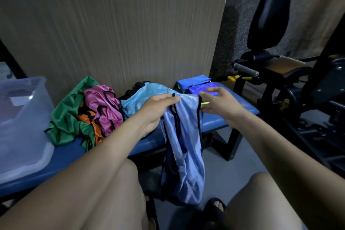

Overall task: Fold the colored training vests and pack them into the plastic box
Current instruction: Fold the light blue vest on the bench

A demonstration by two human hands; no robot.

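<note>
I hold the blue vest (184, 136) up by its top, both hands (158, 107) (219, 103) pinching it; next lay it on the bench (224, 119) and fold, box (22, 117) at nine o'clock

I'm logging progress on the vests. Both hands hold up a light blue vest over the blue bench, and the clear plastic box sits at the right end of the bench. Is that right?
Not quite. The head view shows the clear plastic box at the left end of the blue bench, not the right. The rest stands: the left hand and right hand hold up the light blue vest.
</note>
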